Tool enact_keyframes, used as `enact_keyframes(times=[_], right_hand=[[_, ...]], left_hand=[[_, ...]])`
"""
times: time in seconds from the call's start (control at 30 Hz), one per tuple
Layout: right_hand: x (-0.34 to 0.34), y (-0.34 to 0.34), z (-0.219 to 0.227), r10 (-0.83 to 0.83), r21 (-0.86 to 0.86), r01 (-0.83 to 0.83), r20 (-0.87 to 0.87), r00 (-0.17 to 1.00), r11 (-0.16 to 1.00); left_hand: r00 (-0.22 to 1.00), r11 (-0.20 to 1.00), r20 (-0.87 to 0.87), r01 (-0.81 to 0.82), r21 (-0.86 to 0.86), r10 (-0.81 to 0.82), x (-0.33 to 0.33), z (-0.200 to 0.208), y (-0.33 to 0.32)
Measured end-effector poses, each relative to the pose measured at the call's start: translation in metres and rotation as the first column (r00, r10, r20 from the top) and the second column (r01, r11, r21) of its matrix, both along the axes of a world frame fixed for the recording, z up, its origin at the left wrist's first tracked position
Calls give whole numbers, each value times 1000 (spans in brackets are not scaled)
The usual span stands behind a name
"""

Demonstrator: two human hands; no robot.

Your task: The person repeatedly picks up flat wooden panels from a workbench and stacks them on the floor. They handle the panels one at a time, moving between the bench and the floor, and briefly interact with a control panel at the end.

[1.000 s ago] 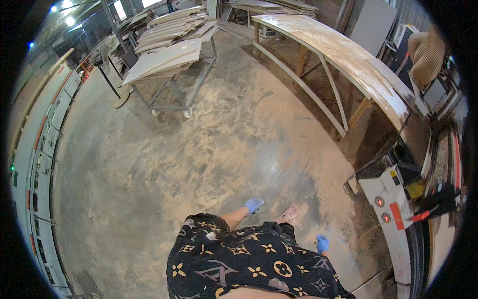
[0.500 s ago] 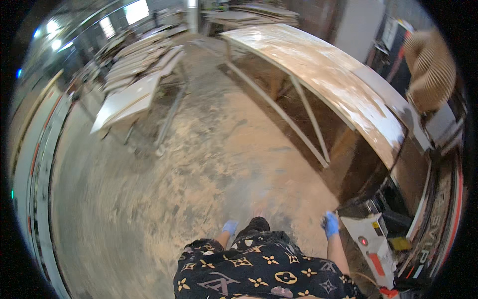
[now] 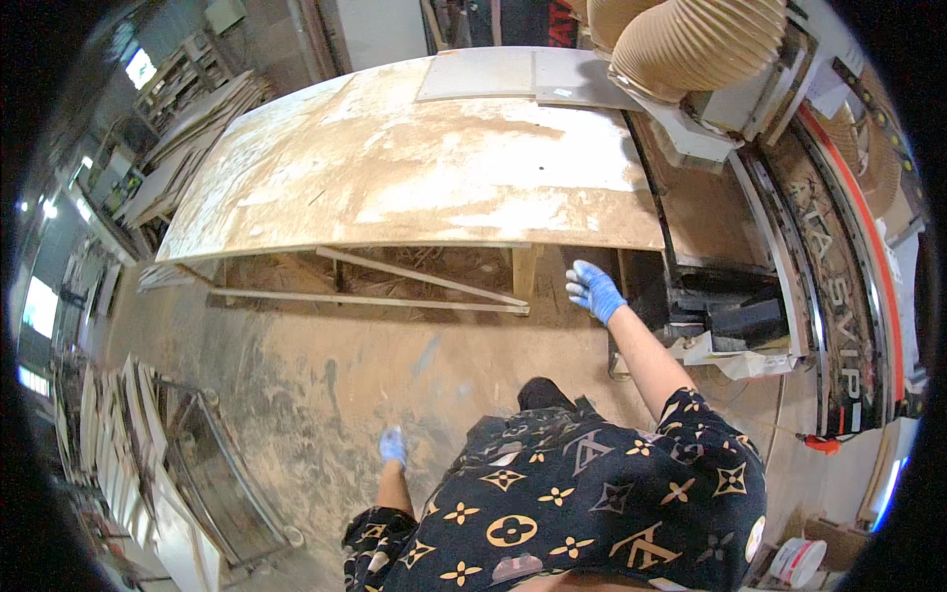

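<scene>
My right hand point(image 3: 595, 292) wears a blue glove and is held out just off the near edge of a long table point(image 3: 414, 197). Its fingers are loosely bent and apart, with nothing in them. The tabletop is pale and thickly streaked with tan dust. Low on my left side hangs my left hand point(image 3: 393, 446), also gloved in blue. Its fingers look stretched out, and I see nothing held. That hand is nearest to the dusty floor point(image 3: 326, 385).
A ribbed tan hose point(image 3: 695, 44) comes down to a machine at the table's right end. Its rail point(image 3: 838, 266) curves along the right. Grey panels point(image 3: 483, 75) lie on the table's far side. Stacked boards point(image 3: 128, 464) stand at lower left, and a white bucket point(image 3: 797, 560) at lower right.
My view has swung to the right, so the table now spans the front. My right hand has risen and come forward near its edge. The left hand still hangs low.
</scene>
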State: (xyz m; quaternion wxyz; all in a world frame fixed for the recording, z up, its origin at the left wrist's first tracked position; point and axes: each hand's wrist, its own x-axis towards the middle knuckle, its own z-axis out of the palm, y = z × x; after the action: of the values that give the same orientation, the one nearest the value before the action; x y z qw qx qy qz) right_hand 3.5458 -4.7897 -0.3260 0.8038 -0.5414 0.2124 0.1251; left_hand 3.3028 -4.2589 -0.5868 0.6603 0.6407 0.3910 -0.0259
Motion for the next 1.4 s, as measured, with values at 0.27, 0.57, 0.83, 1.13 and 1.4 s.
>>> enact_keyframes(times=[0.27, 0.57, 0.83, 1.13, 1.4], right_hand=[[236, -44, -1, -224, 113, 226, -28, 974, 967], [540, -104, 1, -368, 200, 399, -176, 913, 895], [699, -160, -66, -609, -47, 607, -85, 789, 793], [758, -174, -92, -811, 187, 793, 34, 585, 580], [656, 41, -88, -567, 144, 565, -30, 823, 813]], left_hand=[[957, 992, 287, 68, -109, -35, 328, 171, -47], [961, 989, 266, 111, -97, -82, 510, 219, -99], [883, 948, 391, 152, 281, -258, 586, 208, -99], [852, 895, 341, 277, 349, -396, 687, 232, -88], [690, 806, 419, 533, 257, -590, 854, 254, -172]])
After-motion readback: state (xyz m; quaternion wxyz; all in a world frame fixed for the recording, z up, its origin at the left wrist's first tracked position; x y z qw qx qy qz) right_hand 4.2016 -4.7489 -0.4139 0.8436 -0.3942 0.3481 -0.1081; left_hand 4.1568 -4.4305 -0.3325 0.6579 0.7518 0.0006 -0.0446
